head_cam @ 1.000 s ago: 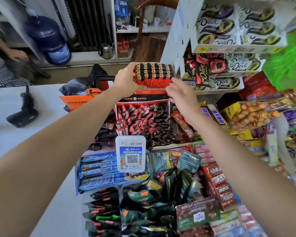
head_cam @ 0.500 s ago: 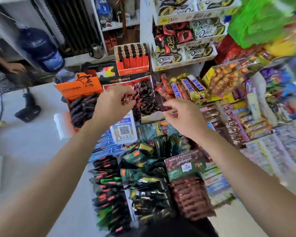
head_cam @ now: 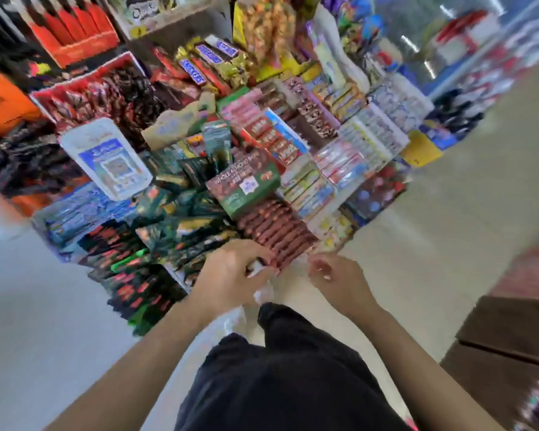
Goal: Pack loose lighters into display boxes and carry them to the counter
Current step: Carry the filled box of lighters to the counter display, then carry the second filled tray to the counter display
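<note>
Seemingly, left hand fingers curl round a white thing.

Red display box of upright black-topped lighters, far upper left; blurred

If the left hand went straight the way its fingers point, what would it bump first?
Probably the row of brown chocolate bars, just past the fingertips of the left hand. The picture is blurry, so I can't tell whether the hand is level with them or above.
</note>
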A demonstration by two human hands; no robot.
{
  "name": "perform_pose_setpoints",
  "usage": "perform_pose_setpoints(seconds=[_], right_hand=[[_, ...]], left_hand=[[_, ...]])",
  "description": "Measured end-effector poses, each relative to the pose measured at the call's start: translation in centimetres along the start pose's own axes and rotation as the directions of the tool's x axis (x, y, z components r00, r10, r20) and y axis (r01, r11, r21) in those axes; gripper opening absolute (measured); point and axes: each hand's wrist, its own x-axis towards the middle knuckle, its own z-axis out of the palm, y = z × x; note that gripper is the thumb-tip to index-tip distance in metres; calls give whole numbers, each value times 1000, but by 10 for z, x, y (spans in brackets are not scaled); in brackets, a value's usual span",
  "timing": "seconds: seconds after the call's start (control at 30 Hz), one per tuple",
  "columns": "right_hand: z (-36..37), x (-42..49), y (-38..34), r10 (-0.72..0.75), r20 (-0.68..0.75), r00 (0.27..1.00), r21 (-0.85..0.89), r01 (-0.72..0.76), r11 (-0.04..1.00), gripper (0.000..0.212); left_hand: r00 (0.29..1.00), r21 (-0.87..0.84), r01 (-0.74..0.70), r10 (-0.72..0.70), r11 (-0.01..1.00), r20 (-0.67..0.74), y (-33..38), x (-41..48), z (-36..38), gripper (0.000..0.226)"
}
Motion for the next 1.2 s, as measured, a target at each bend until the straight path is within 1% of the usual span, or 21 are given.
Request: perform_pose_setpoints(seconds=[0.07,0.13,0.23,0.3,0.37,0.47,0.53,0.6,0.7,0.8,0.93,1.0,1.1,1.2], right_hand=[[11,-35,37,136,38,990,37,-137,990,17],[16,-60,71,251,68,966,74,-255,964,19],[19,-94,115,375,83,923,123,-383,915,28],[20,-112,145,432,73,899,163,-438,884,29],[21,-129,173,482,57,874,209,-483,850,30],[19,-153,217,540,35,841,303,-524,796,31],[12,-169,249,582,21,813,369,-547,752,32],[4,-182,283,616,13,787,429,-561,708,33],[-13,-191,328,659,-12,752,499,-566,656,35],[-40,-190,363,679,-50,732,556,-544,628,33],[-85,-167,391,648,-103,755,591,-478,650,32],[-113,-146,404,627,-131,768,598,-443,667,33],[-156,-105,419,577,-171,799,583,-390,713,35],[-199,-63,429,530,-190,827,595,-332,732,35]], left_hand=[[995,-21,-24,25,1000,99,11,-8,29,20],[985,-36,-19,25,999,173,21,-10,55,24],[946,-40,78,-61,996,318,35,-9,91,33],[904,-5,114,-102,993,414,39,-4,118,34],[846,42,141,-142,989,514,45,2,144,26],[791,108,148,-183,983,583,59,14,182,17],[765,160,135,-205,978,611,76,26,209,19],[749,211,83,-201,974,632,97,38,235,24],[740,237,-9,-153,971,655,131,60,269,20],[762,197,-5,-124,980,635,161,81,297,13],[798,157,29,-118,987,591,193,109,317,9],[820,147,34,-112,989,561,205,132,329,13],[836,151,69,-140,986,531,216,172,348,14],[840,147,80,-146,986,523,217,213,364,16]])
